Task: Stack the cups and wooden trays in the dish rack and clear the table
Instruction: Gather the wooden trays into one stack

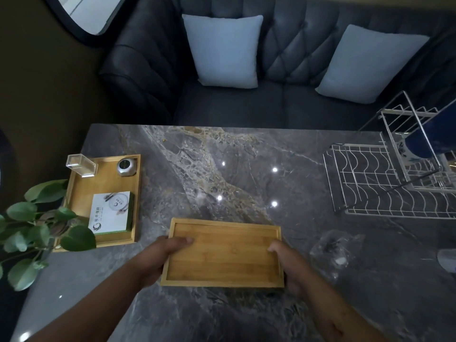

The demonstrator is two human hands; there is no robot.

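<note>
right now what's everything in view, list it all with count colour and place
wooden tray: 1, light brown, near centre, held
second tray: 1, light brown, table left, loaded
clear box: 1, transparent, on second tray
silver jar: 1, on second tray
card box: 1, white-green, on second tray
plant: 1, green, left edge
dish rack: 1, white wire, table right
plastic wrapper: 1, clear, right of held tray
cushions: 2, pale blue, sofa
sofa: 1, dark grey, behind table
left hand: tray's left edge
right hand: tray's right edge

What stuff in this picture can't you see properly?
- Dish rack: head view, its right part cut off by the frame edge.
- Clear wrapper: head view, too dim and see-through to identify.
- Fingers of the left hand and right hand: hidden under the wooden tray.
</note>
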